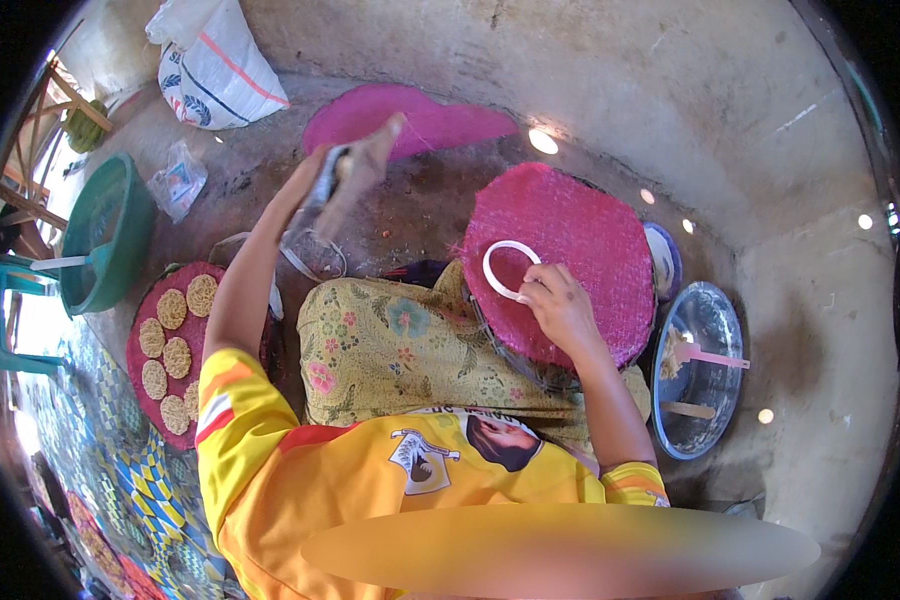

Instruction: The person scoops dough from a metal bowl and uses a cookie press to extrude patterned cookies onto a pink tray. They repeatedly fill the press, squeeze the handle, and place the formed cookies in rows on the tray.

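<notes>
Between the fingers and thumb of my right hand (pixel 558 300) is one edge of a white ring (pixel 487 268). The ring is over a round tray covered with magenta cloth (pixel 560 215), at my right knee. My left arm reaches forward to the left, and my left hand (pixel 322 165) is smeared by motion. It grips a flat grey-brown object (pixel 365 170), too blurred to name. Farther left, several round noodle-like cakes (pixel 176 357) lie on another magenta-covered round tray (pixel 148 300).
At the right stands a metal basin (pixel 728 400) holding pale food, a pink-handled spatula (pixel 715 357) and a wooden handle. A green tub (pixel 120 270) is at far left, near a white sack (pixel 220 75). Magenta cloth (pixel 425 125) lies by the wall.
</notes>
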